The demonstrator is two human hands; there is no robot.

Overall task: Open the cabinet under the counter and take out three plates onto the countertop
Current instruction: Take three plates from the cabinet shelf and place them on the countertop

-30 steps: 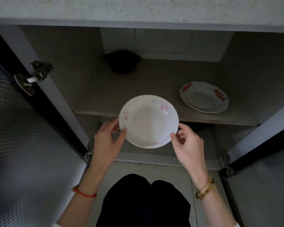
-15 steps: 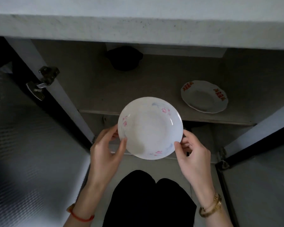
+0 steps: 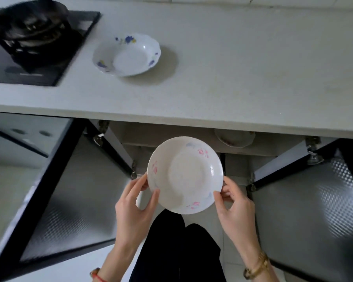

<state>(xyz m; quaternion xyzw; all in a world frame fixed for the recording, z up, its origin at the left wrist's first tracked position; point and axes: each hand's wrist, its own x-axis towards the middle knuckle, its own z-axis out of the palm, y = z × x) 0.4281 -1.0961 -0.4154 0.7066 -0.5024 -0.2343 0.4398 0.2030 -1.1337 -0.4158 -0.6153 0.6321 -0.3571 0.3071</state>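
Head view: the countertop [image 3: 232, 78] spans the upper frame, with a stove [image 3: 35, 43] at upper left and a blue-flowered plate [image 3: 126, 54] beside it, empty. Below, the cabinet [image 3: 171, 137] stands open, a third plate [image 3: 234, 137] half hidden on its shelf at centre right. In the lower centre, the left hand [image 3: 135, 208] and right hand [image 3: 236, 208] pinch opposite edges of an empty pink-flowered plate [image 3: 184, 175], thumbs on the rim.

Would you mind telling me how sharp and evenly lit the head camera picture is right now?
Head view: the stove at top left is smeared by motion blur; the held plate is fairly sharp; the countertop is bright while the cabinet interior lies in shadow; wide-angle distortion bows the counter edge.
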